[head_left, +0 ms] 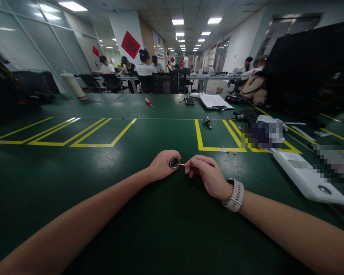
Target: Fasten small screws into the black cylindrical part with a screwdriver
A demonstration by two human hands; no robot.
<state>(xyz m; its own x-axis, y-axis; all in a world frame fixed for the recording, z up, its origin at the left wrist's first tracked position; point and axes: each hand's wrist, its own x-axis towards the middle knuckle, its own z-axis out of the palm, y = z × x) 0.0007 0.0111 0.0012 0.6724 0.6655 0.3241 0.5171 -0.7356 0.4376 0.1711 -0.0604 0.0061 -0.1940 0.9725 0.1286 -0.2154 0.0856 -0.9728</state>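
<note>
My left hand [161, 167] is closed around a round, hollow metal part [174, 163], whose dark open end faces to the right and toward me. Most of that part's body is hidden inside the fist. Beside it, my right hand [208, 173] pinches a thin metal tool [181, 165] with a slender shaft. The tool's tip reaches the part's open end; how deep it goes I cannot tell. Both hands are just above the green table [160, 214]. Beyond the right hand lie a few tiny dark pieces [227, 152] and another metal part [208, 122] with a narrower shaft.
A red-handled screwdriver [149, 102] lies farther back. Papers on a clipboard [216, 101] and a small black object [189, 100] are near the far edge. At right rests a white device [309, 177]. Yellow tape [199, 135] marks the tabletop. People sit at tables beyond.
</note>
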